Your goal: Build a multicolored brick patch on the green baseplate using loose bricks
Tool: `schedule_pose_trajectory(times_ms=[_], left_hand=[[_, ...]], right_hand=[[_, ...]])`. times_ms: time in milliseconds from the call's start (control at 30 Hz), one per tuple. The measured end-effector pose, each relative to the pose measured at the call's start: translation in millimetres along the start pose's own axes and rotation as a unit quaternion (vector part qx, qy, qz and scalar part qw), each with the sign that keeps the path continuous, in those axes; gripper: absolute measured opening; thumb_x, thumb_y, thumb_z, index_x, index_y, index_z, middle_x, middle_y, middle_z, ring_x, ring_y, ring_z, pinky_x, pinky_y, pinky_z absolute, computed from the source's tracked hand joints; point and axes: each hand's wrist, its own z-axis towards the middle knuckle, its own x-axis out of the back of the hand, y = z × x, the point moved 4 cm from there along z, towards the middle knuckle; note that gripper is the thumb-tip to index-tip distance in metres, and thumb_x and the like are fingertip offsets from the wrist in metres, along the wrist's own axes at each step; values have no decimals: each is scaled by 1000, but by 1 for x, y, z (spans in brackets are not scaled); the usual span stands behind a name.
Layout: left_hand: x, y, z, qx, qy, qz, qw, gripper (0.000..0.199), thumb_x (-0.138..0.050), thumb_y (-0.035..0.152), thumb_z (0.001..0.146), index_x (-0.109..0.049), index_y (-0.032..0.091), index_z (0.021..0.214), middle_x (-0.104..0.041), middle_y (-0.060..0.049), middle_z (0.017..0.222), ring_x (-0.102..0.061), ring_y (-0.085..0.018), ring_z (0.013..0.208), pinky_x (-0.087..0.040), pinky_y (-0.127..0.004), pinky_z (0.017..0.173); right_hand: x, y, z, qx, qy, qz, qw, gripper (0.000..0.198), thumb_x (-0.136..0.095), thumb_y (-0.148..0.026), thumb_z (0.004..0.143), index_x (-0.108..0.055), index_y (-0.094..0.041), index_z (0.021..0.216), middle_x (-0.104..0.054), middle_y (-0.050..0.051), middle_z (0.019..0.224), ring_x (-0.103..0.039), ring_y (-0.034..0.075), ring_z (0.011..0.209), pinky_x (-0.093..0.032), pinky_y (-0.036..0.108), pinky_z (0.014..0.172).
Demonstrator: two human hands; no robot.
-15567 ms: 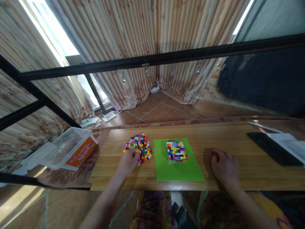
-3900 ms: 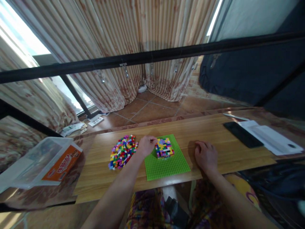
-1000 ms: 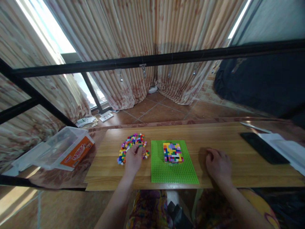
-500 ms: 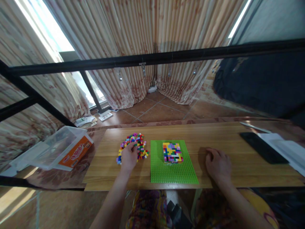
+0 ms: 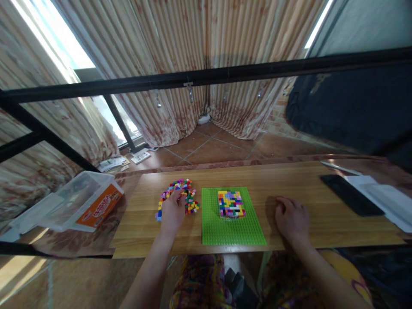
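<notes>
My left hand [image 5: 174,211] reaches into a pile of small coloured building bricks [image 5: 192,205] on the left of the table. Its fingers are drawn together over the bricks, and whatever they may pinch is too small to make out. To the right of the pile lies a green studded baseplate [image 5: 231,234]. A square block of many-coloured bricks [image 5: 231,204] stands on the plate's upper middle. My right hand [image 5: 292,218] rests on the wood right of the baseplate, fingers loosely curled, touching neither the plate nor any brick that I can see.
The wooden table [image 5: 135,236] carries a dark tablet-like slab [image 5: 350,195] and white papers [image 5: 383,199] at its right end. A clear plastic box with an orange label [image 5: 99,206] stands off the left end. A black metal bar [image 5: 206,80] crosses beyond the table.
The whole view has shifted slightly. My left hand stays over the brick pile with its fingers still together. My right hand and the brick block look the same.
</notes>
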Motion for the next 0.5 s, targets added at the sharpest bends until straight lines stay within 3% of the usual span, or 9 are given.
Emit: schedule_pose_trajectory(times_ms=[267, 500], left_hand=[[-41, 35, -19, -32, -53, -175, 983, 15, -63, 24, 78, -76, 24, 85, -75, -3, 82, -66, -19, 75, -49, -30, 74], [-76, 39, -14, -24, -56, -212, 975, 13, -67, 24, 74, -78, 23, 81, -68, -2, 73, -57, -14, 65, -46, -26, 65]], right_hand=[[0, -1, 0, -18, -2, 11, 1000, 28, -45, -21, 84, -68, -17, 100, -67, 11, 101, -53, 24, 87, -39, 37, 78], [1, -2, 1, -18, -13, 20, 1000, 27, -45, -21, 86, -68, -16, 100, -67, 11, 101, -53, 24, 89, -39, 37, 80]])
